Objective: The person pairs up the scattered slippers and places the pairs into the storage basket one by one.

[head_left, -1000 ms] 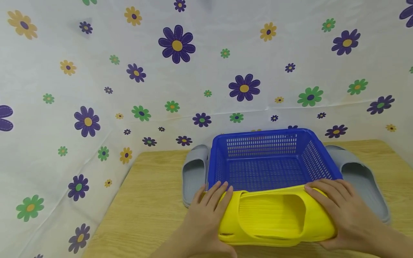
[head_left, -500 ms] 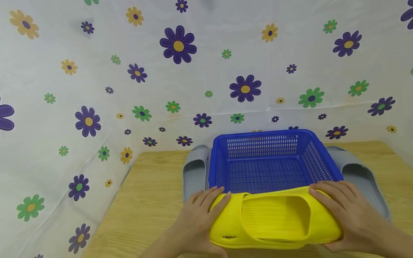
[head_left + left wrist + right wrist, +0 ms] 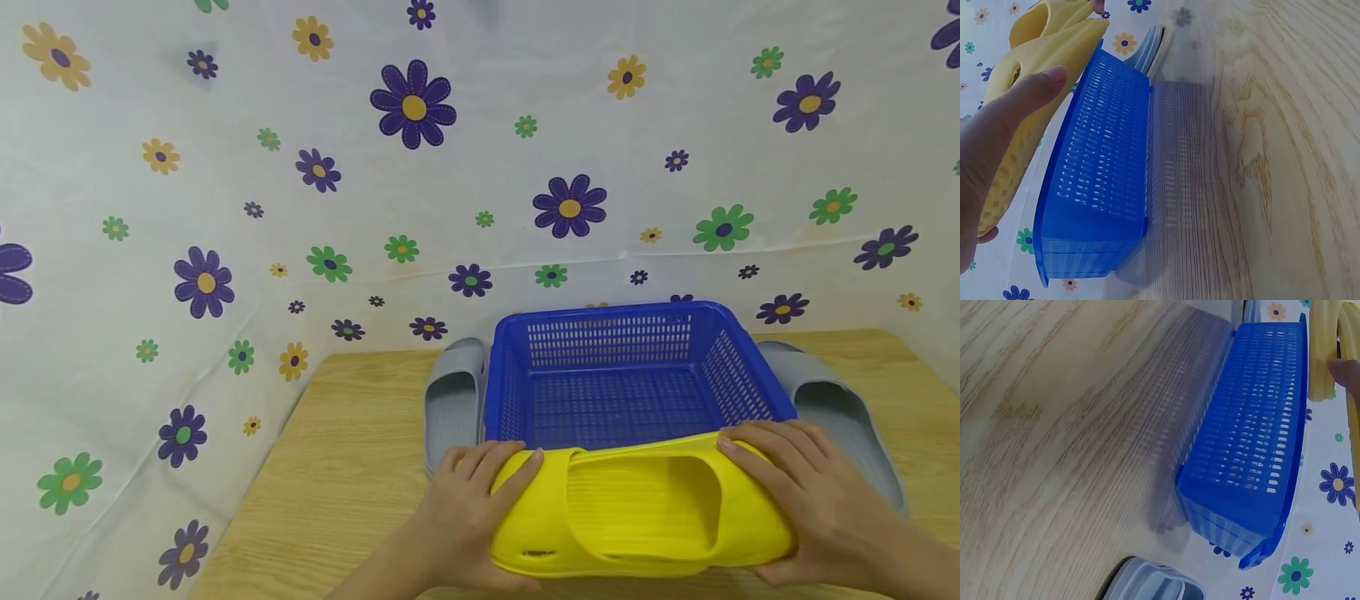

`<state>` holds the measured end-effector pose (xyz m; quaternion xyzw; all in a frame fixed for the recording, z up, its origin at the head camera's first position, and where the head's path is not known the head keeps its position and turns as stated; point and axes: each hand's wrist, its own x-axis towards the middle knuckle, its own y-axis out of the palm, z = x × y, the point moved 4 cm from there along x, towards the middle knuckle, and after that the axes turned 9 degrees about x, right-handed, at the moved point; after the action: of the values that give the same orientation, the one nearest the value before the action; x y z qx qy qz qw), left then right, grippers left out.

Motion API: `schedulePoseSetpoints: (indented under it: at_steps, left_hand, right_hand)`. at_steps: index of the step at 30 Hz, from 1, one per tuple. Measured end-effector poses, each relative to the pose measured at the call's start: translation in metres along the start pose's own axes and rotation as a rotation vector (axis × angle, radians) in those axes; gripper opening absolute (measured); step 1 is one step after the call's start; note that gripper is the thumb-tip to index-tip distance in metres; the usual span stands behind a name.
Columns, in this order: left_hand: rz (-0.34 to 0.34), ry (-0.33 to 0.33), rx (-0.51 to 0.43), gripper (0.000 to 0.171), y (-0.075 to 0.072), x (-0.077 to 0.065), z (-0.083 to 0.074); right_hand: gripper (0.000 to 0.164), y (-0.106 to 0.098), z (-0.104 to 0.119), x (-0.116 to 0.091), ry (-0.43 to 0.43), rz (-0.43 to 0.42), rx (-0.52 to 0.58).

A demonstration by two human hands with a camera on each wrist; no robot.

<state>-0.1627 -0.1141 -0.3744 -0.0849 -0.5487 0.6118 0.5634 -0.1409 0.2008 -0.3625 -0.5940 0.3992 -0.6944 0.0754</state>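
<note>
Now two hands hold the yellow slippers [image 3: 637, 508] up off the table [image 3: 322, 467], on the near side of the blue basket [image 3: 615, 400]. The two slippers are tucked together, lying sideways like one long bundle, with the hole under the straps facing the person. The left hand [image 3: 468, 508] grips the left end. Its fingers are curled over the top, with the pointer a bit apart from the others, and in the left wrist view its thumb [image 3: 1032, 94] presses on the yellow side. The right hand [image 3: 810, 492] grips the right end, its fingers bent over the top and its pointer also a bit apart. You cannot tell if the slippers touch the basket's rim. The basket sits on the wood, its sides full of little holes. One gray slipper [image 3: 452, 412] lies just to the left of it, and another gray slipper [image 3: 851, 433] lies just to the right. Behind everything hangs a white sheet [image 3: 480, 167] with purple, green and yellow flowers.
</note>
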Motion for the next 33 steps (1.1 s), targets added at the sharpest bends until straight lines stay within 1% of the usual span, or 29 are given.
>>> schedulePoseSetpoints:
  at_steps: [4, 6, 16, 23, 29, 33]
  left_hand:
    - [-0.023, 0.005, 0.019, 0.111, -0.001, 0.002, -0.001]
    - [-0.033, 0.004, 0.014, 0.111, -0.002, 0.003, -0.002]
    - [-0.052, 0.003, 0.023, 0.108, -0.002, 0.005, -0.002]
    - [-0.086, 0.012, 0.050, 0.107, -0.004, 0.008, -0.003]
    - [-0.092, 0.021, 0.063, 0.105, -0.005, 0.012, -0.005]
    - [-0.108, 0.026, 0.070, 0.102, -0.006, 0.015, -0.008]
  right_hand:
    - [0.081, 0.002, 0.001, 0.003, -0.013, 0.006, -0.009]
    - [0.081, 0.002, 0.002, 0.005, -0.022, -0.002, -0.012]
    - [0.081, 0.005, 0.002, 0.009, -0.026, -0.013, 0.017]
    - [0.082, 0.007, 0.002, 0.012, 0.003, 0.001, 0.012]
    - [0.088, 0.008, 0.002, 0.015, 0.025, 0.023, 0.042]
    - [0.091, 0.008, 0.003, 0.015, 0.048, 0.041, 0.047]
